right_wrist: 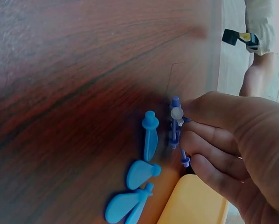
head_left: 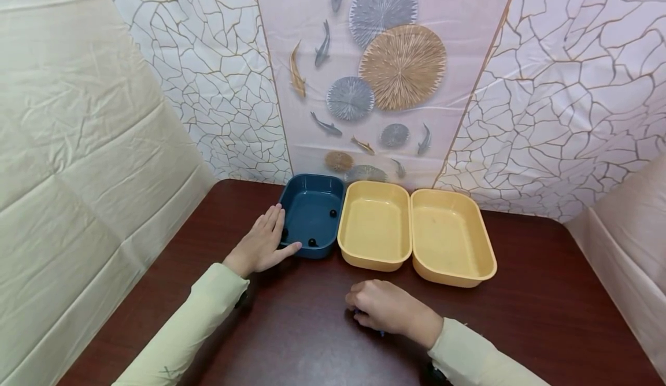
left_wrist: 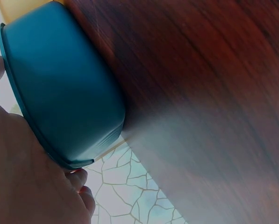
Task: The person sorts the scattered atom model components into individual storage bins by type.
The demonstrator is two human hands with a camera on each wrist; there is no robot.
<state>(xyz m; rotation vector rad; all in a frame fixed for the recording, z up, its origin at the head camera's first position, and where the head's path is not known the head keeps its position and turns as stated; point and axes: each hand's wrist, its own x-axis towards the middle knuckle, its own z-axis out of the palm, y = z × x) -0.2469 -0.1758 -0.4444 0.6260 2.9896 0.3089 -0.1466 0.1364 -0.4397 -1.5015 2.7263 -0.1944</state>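
My left hand (head_left: 262,244) lies with straight fingers over the near left rim of a dark blue tray (head_left: 312,181). Inside that tray are small round black pieces (head_left: 333,213). In the left wrist view, the tray's outer wall (left_wrist: 64,88) stands beside the fingers. Low over the table, in front of the trays, my right hand (head_left: 387,308) has its fingers curled. Its thumb and fingers pinch small purple plastic pieces (right_wrist: 175,123), one with a clear round bead; their exact kind is unclear. Light blue paddle-shaped plastic pieces (right_wrist: 150,135) lie on the table next to this hand.
Two yellow trays, a middle one (head_left: 374,262) and a right one (head_left: 452,279), stand in a row with the blue tray on the dark wooden table (head_left: 291,328). Patterned cloth (head_left: 234,85) hangs behind the table's far edge.
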